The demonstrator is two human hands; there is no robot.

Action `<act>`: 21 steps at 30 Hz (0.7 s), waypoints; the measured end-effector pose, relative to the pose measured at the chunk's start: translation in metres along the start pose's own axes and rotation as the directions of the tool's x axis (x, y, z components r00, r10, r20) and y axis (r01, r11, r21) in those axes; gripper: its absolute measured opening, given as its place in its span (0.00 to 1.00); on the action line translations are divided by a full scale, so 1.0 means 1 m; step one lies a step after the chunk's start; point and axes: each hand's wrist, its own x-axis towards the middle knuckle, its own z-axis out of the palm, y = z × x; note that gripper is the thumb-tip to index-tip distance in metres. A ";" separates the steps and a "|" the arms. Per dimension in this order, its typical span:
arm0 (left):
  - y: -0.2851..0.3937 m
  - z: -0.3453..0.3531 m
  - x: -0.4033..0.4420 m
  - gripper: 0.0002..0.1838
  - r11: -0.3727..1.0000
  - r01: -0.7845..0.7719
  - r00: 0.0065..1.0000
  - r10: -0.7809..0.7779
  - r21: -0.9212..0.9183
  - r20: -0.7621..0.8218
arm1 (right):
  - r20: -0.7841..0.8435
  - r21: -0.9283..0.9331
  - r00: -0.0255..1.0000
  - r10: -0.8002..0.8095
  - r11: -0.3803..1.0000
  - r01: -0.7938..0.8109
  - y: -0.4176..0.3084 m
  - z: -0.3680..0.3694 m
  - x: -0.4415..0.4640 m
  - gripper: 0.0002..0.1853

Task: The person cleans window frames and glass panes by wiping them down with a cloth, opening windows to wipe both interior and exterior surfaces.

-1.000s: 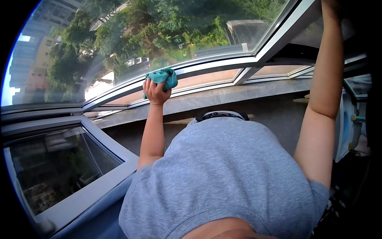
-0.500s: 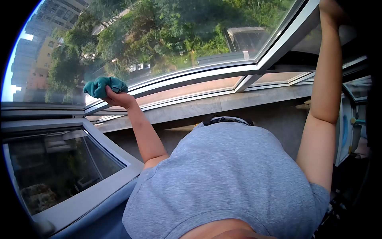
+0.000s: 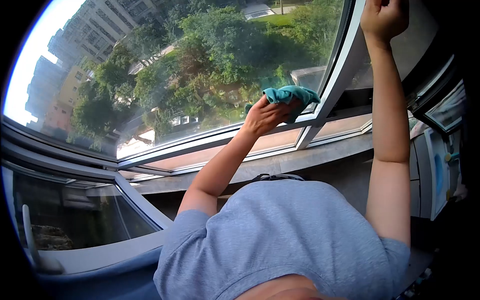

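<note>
A crumpled teal cloth [image 3: 295, 95] is in my left hand [image 3: 270, 115], held against the window pane [image 3: 210, 65] near its lower right corner. The fingers of that hand are bent over the cloth, and part of the cloth shows past the wrist side. High at the right, my right hand [image 3: 384, 22] is raised beside the upright window frame [image 3: 346, 55]. Its fingers are curled in and partly cut off by the top edge of the view, so whatever they grip is hidden.
The lower frame rail [image 3: 200, 150] runs under the pane, with a grey ledge [image 3: 260, 170] below it. At the left a white-framed window sash [image 3: 140, 200] with a handle [image 3: 29, 230] stands in front of me. A white cabinet-like unit [image 3: 435, 175] is at the right.
My left hand has moved right with the cloth, from the pane's lower left corner to its lower right. My right hand shows more fully now, and the view has shifted.
</note>
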 end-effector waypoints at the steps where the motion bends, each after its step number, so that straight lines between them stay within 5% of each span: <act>1: -0.009 -0.017 -0.004 0.32 0.989 0.093 0.994 -0.086 0.116 -0.065 | 0.008 0.014 1.000 0.003 1.000 -0.003 -0.004 -0.002 0.003 0.05; 5: -0.080 -0.103 -0.048 0.40 0.702 0.511 0.855 -0.356 0.496 -0.376 | -0.009 0.044 0.999 0.033 0.999 -0.033 -0.001 -0.002 0.004 0.04; 7: -0.130 -0.168 -0.065 0.49 0.567 0.717 0.688 -0.482 0.405 -0.542 | -0.031 0.040 0.999 0.035 0.999 -0.034 0.002 0.001 0.001 0.04; 9: -0.188 -0.234 -0.074 0.43 0.540 0.747 0.615 -0.341 0.388 -0.711 | -0.037 -0.021 0.999 0.023 1.000 -0.024 0.000 0.001 0.004 0.04; 10: -0.221 -0.261 -0.082 0.41 0.515 0.803 0.507 -0.323 0.300 -0.799 | -0.033 -0.014 0.999 0.039 0.999 -0.039 -0.001 0.001 0.004 0.04; 12: -0.288 -0.313 -0.103 0.39 0.406 0.901 0.142 -0.606 -0.150 -0.782 | -0.061 -0.010 0.997 0.036 0.999 -0.036 -0.002 0.002 0.006 0.04; 14: -0.317 -0.351 -0.065 0.40 0.372 0.919 0.135 -0.602 -0.127 -0.787 | -0.024 -0.022 0.994 0.105 0.994 -0.106 -0.010 -0.004 0.010 0.06; 17: -0.333 -0.374 0.038 0.44 0.243 0.933 0.335 -0.318 0.266 -0.887 | -0.060 -0.012 0.996 0.073 0.997 -0.074 -0.002 0.001 0.007 0.07; 18: -0.311 -0.375 0.087 0.45 0.471 0.835 0.445 -0.273 0.285 -0.853 | -0.068 -0.008 0.996 0.066 0.998 -0.067 -0.002 0.001 0.009 0.08; 20: -0.271 -0.363 0.169 0.47 0.676 0.586 0.617 -0.015 0.447 -0.787 | -0.002 -0.008 0.999 0.040 0.999 -0.040 0.015 0.001 -0.001 0.06; 21: -0.253 -0.343 0.197 0.47 0.682 0.567 0.657 -0.037 0.461 -0.753 | 0.007 0.002 0.999 0.052 0.999 -0.052 0.012 -0.001 -0.001 0.07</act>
